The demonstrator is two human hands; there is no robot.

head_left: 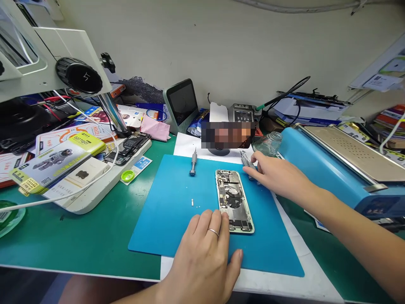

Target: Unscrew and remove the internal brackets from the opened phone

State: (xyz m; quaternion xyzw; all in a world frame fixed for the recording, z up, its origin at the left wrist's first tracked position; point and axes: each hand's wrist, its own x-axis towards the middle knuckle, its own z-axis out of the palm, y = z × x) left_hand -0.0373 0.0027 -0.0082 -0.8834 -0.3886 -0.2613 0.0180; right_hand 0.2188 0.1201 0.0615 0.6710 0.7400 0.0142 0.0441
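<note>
Half-open hands (204, 251) (272, 172) on phone (234, 200), metal tools (245, 159)

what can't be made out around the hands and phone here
Head view:
Opened phone: lower left edge hidden by the left hand.
Grey tools: partly covered by the right hand; grip unclear.
White specks on the blue mat: too small to identify.

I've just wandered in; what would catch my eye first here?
Probably the opened phone, its insides bare, right of centre on the bright blue mat, with the left hand at its near left edge. The right hand is by some grey metal tools near the mat's far right corner. A big black knob stands out at upper left.
</note>
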